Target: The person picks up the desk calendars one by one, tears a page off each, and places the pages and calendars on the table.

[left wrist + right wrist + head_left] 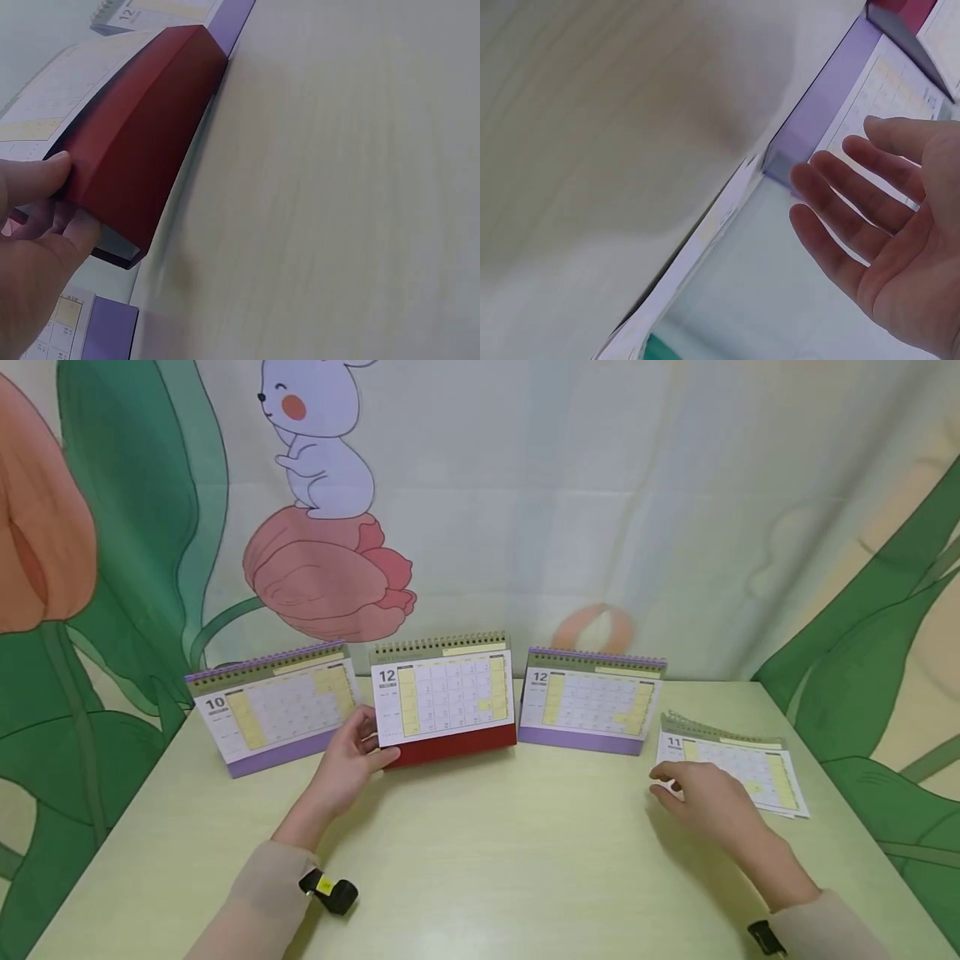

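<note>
My left hand [339, 772] grips the left end of a desk calendar [453, 745] with a red base and a page marked 12. In the left wrist view the thumb lies on the front of the red base [150, 127], and the other fingers reach in behind its open end. Over at the right, my right hand [712, 803] is held in front of a stack of loose calendar sheets [776, 772], the top one marked 11. Its fingers [840, 199] are loosely bent with nothing between them in the right wrist view.
A purple-based calendar [281, 756] showing 10 stands at the left, close behind my left hand. Another purple-based calendar [577, 739], showing 12, stands just right of the red one. Behind the pale table [510, 868] hangs a printed curtain [480, 527].
</note>
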The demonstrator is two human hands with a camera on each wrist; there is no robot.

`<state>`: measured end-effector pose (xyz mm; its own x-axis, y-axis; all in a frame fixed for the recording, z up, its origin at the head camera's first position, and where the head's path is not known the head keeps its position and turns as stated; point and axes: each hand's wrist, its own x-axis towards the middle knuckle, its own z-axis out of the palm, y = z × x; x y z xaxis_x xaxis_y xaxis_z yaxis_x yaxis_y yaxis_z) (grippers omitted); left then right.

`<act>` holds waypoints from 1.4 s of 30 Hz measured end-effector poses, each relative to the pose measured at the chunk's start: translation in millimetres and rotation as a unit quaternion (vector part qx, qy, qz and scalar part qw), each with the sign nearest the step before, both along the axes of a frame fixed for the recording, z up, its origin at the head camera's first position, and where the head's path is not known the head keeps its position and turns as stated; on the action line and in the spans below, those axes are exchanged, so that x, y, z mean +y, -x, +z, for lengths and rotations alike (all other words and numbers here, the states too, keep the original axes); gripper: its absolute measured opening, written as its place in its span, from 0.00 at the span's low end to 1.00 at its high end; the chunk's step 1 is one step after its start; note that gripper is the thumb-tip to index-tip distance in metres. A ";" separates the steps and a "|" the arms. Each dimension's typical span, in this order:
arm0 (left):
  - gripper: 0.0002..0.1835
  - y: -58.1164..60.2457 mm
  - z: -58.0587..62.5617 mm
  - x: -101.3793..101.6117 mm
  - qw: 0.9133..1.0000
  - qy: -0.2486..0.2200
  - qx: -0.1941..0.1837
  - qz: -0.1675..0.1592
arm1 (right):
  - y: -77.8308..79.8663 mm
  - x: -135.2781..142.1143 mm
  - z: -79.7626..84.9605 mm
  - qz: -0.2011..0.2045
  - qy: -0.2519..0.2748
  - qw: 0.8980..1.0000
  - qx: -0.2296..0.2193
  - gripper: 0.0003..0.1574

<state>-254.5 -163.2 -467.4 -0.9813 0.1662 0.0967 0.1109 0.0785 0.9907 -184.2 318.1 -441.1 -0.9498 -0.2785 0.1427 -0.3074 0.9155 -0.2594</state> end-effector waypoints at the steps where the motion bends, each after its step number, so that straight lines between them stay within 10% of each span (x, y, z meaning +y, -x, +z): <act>1: 0.23 1.4 -0.6 -0.2 1.000 0.003 0.000 0.001 | -0.6 -3.3 0.3 0.005 0.003 1.000 0.003 0.11; 23: 0.18 30.4 -2.8 6.4 0.974 0.204 0.031 0.098 | -6.8 -35.5 -0.9 0.053 0.006 0.999 -0.005 0.08; 42: 0.24 44.8 1.4 8.6 0.950 0.304 0.021 0.064 | -5.4 -48.3 4.2 0.071 0.015 0.997 -0.010 0.09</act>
<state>-299.3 -154.6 -466.1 -0.9948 0.0827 0.0602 0.0996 0.6506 0.7529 -178.7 269.8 -437.0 -0.9038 -0.4064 0.1344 -0.4280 0.8548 -0.2933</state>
